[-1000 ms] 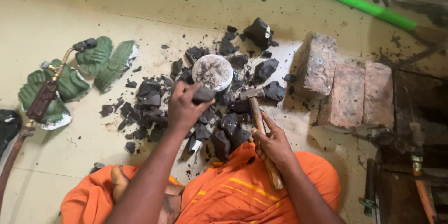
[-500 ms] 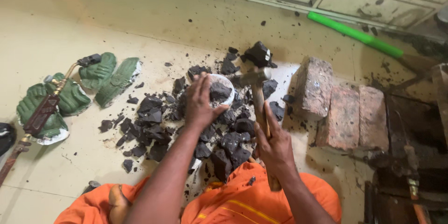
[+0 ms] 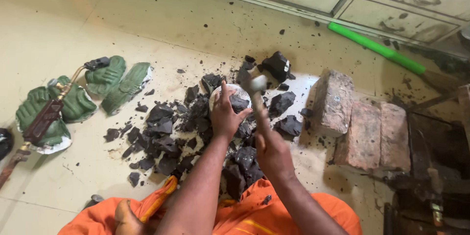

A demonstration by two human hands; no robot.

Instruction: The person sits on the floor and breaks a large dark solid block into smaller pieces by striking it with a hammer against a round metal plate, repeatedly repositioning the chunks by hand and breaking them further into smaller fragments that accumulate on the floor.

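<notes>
My left hand (image 3: 224, 116) rests on top of a round whitish lump (image 3: 238, 99) that is partly coated in black material, holding it steady on the floor. My right hand (image 3: 271, 152) grips the wooden handle of a hammer (image 3: 256, 91), whose blurred head is right above the lump's far edge. Broken black chunks (image 3: 161, 132) lie scattered all around the lump. My legs in orange cloth (image 3: 254, 215) fill the bottom of the view.
Three worn bricks (image 3: 364, 127) lie to the right of the pile. Green moulded pieces (image 3: 105, 81) and a brass blowtorch (image 3: 46, 115) lie at the left. A green stick (image 3: 374, 48) rests near the back wall. Dark metal gear (image 3: 431, 166) sits at the right.
My left hand moved from the debris onto the lump and stays there. The hammer went from resting low to swinging at the lump, its head now blurred.
</notes>
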